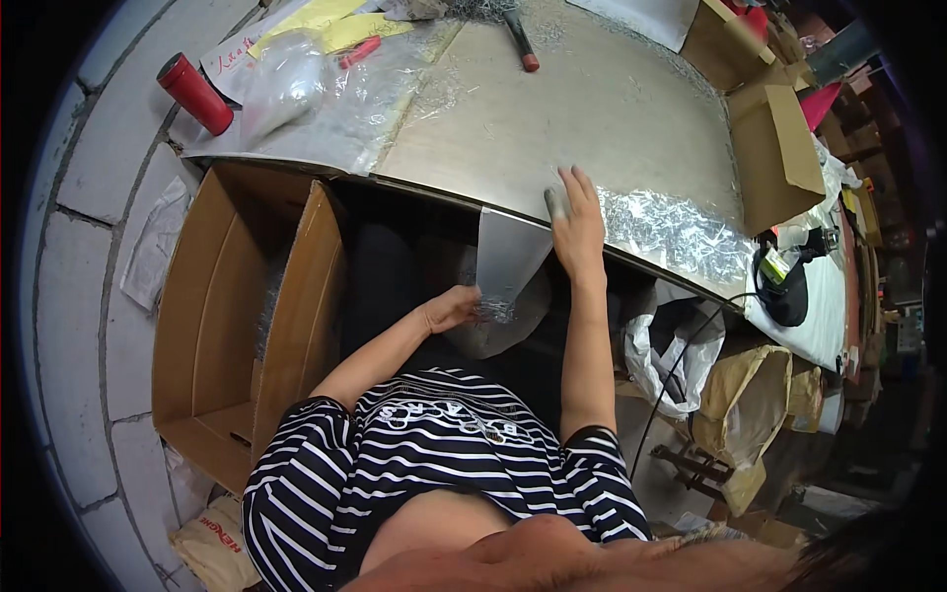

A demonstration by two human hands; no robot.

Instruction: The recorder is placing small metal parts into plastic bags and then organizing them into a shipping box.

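Observation:
Below the front edge of the table, a translucent plastic bag (513, 249) hangs in front of me, its upper corners close to the edge. My left hand (454, 310) is closed at the bag's lower part, with fingertips partly hidden. Small shiny wire-like pieces (496, 310) gather there beside the fingers. At the table edge, just right of the bag, my right hand (579, 229) has its fingers stretched over the tabletop; one fingertip looks dark grey. Immediately right of it lies a spread pile of small shiny pieces (676, 232).
The metal-topped table (552, 109) bears a dark tool with a red end (523, 44). At left are a red cylinder (195, 94), a stuffed plastic bag (286, 84) and an open cardboard box (212, 296). On the right stand a carton (774, 163), a white bag (676, 360) and a cable (676, 365).

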